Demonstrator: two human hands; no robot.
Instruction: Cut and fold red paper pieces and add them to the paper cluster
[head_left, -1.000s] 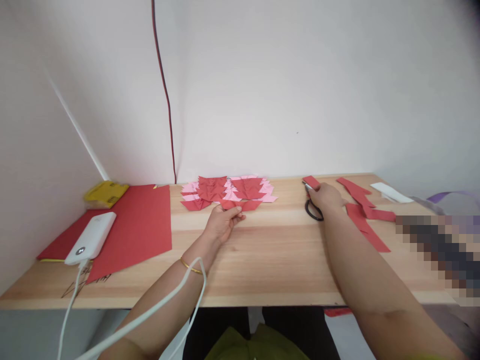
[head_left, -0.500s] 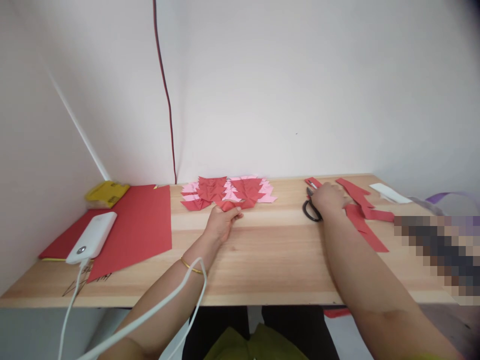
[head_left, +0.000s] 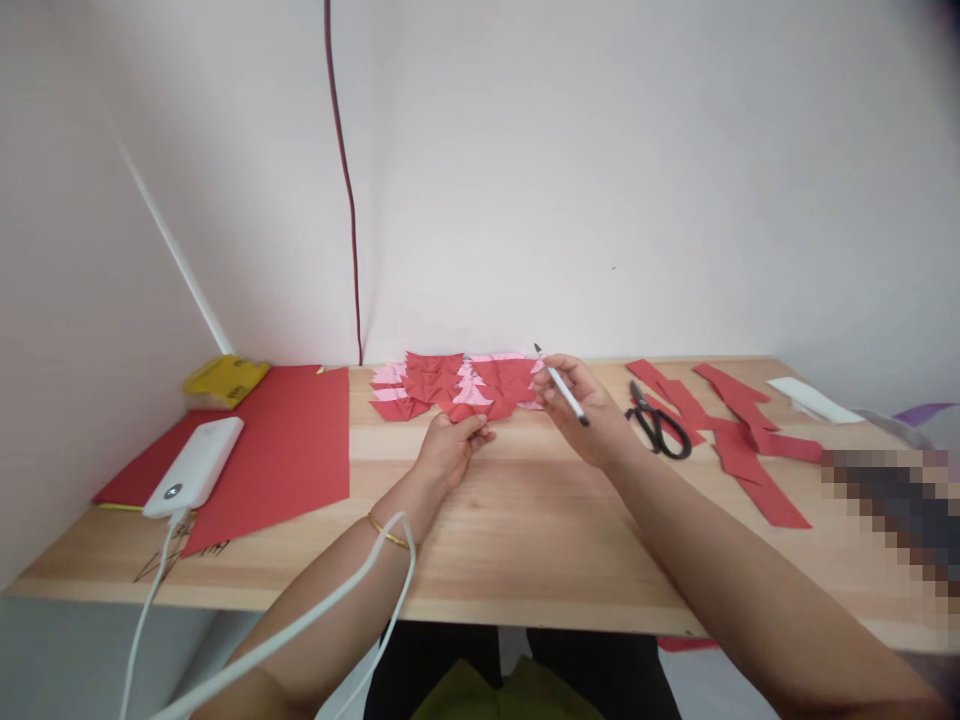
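Observation:
My left hand (head_left: 452,447) pinches the front edge of a folded red paper piece (head_left: 480,407), which lies at the near side of a spread of folded red and pink paper shapes (head_left: 457,380) on the wooden table (head_left: 525,520). My right hand (head_left: 592,415) is closed on a white pen (head_left: 562,387) with a dark tip, held just right of the paper shapes and a little above the table. Black scissors (head_left: 660,425) lie on the table to the right of that hand.
Red paper strips (head_left: 750,440) and a white slip (head_left: 814,398) lie at the right. A large red sheet (head_left: 292,440) carries a white power bank (head_left: 195,465) with a white cable (head_left: 300,620) crossing my left arm. A yellow packet (head_left: 225,378) sits in the left corner.
My right hand left the scissors and strips at the right and moved left toward the folded shapes, now holding a white pen. My left hand stayed on the red piece.

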